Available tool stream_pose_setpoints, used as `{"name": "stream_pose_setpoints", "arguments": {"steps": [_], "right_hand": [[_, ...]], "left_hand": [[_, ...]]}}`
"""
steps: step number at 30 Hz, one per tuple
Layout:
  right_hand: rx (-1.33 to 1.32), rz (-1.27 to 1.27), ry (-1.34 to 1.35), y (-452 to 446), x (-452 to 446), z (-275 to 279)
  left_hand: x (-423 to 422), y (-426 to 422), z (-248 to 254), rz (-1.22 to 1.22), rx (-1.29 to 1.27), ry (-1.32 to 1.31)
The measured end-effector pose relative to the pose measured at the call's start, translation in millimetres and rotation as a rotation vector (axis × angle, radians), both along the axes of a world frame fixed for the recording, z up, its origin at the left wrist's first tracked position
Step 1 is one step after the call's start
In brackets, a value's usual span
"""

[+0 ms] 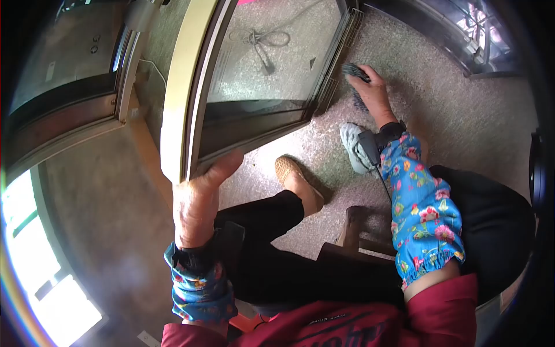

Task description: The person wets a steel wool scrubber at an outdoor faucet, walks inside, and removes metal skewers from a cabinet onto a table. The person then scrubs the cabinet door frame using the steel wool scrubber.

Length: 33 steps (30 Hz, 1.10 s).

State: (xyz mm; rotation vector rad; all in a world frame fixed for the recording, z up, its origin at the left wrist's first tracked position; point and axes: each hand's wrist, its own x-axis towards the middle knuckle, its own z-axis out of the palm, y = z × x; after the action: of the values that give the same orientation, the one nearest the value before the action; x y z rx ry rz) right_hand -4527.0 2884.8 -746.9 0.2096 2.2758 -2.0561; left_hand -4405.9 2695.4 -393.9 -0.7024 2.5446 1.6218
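My left hand (199, 205) is closed round the lower corner of a glass door (263, 75) with a pale yellow frame, thumb over the edge and fingers hidden behind it. The door stands tilted on the floor. To the right of it, my right hand (373, 92) grips a dark grey bundle (354, 72), like a scrubber or wadded cloth, beside the door's dark far edge. Another dark, rough-textured piece (359, 101) shows just under that hand. Near my right wrist lies a pale grey item (354, 147), a shoe or crumpled cloth; I cannot tell which.
A looped cord (269, 43) shows through the glass. My foot in a tan woven slipper (287, 168) rests on the speckled floor (457, 115). A wooden stool (350, 225) is beneath my legs. Dark-panelled cabinets (63, 75) stand at left, another glossy unit (462, 29) at upper right.
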Motion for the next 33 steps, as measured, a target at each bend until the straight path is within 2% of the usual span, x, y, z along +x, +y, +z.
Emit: {"name": "stream_pose_setpoints", "arguments": {"steps": [1, 3, 5, 7, 9, 11, 14, 15, 18, 21, 22, 24, 25, 27, 29, 30, 31, 33], "right_hand": [[-0.205, 0.038, 0.049, -11.8, 6.7, 17.0], [-0.084, 0.047, 0.160, -30.2, 21.0, 53.8], [0.062, 0.013, 0.251, -43.6, 29.5, 62.9], [0.102, -0.039, 0.243, -54.3, 38.3, 71.0], [0.067, 0.020, 0.123, -56.3, 40.6, 77.3], [0.086, -0.033, 0.157, -68.5, 58.1, 75.7], [-0.215, -0.127, -0.168, -85.7, 66.8, 59.4], [-0.223, -0.113, -0.135, -91.3, 81.8, 62.0], [-0.244, -0.107, 0.190, -89.3, 94.9, 116.2], [-0.321, -0.073, 0.203, -82.9, 97.6, 120.1], [-0.305, -0.063, 0.128, -85.0, 105.7, 122.0], [-0.243, -0.054, -0.118, -91.0, 101.5, 77.4], [-0.222, -0.030, -0.204, -94.4, 97.7, 57.4], [-0.136, -0.025, -0.208, -94.1, 97.0, 58.2], [-0.444, -0.020, -0.164, -89.0, 92.8, 111.5], [-0.461, 0.002, -0.034, -89.1, 94.7, 133.4], [-0.518, 0.074, -0.143, -83.3, 95.8, 160.8], [-0.495, 0.022, 0.010, -90.5, 96.2, 146.9]], "left_hand": [[-0.3, 0.6, 1.4, -0.031, -0.030, 0.001], [0.3, 2.0, 2.8, -0.069, -0.060, 0.005], [2.7, 0.9, 2.4, -0.161, -0.110, 0.062], [5.8, -3.0, -0.2, -0.232, -0.169, 0.119], [-19.4, 9.9, 1.0, -0.225, -0.212, 0.021], [-26.0, 13.4, -1.6, -0.417, -0.363, 0.155], [-41.5, 31.8, -0.3, -0.348, -0.223, 0.105], [-38.6, 32.4, -2.1, -0.325, -0.200, 0.098], [-39.2, 26.5, -14.9, -0.314, -0.205, 0.128], [-30.6, 30.3, -4.1, -0.198, -0.109, 0.066], [-26.6, 30.5, 1.2, -0.157, -0.079, 0.048], [-26.1, 33.1, 3.2, -0.193, -0.128, 0.043], [-22.8, 31.2, 4.5, -0.143, -0.060, 0.062], [-20.1, 26.6, 1.7, -0.101, 0.007, 0.067], [-17.1, 17.2, -1.1, -0.316, -0.240, 0.136], [-14.8, 12.3, -3.0, -0.387, -0.329, 0.164], [-12.3, 7.5, -4.9, -0.454, -0.417, 0.198], [-6.0, -7.9, -10.4, -0.593, -0.805, 0.209]]}}
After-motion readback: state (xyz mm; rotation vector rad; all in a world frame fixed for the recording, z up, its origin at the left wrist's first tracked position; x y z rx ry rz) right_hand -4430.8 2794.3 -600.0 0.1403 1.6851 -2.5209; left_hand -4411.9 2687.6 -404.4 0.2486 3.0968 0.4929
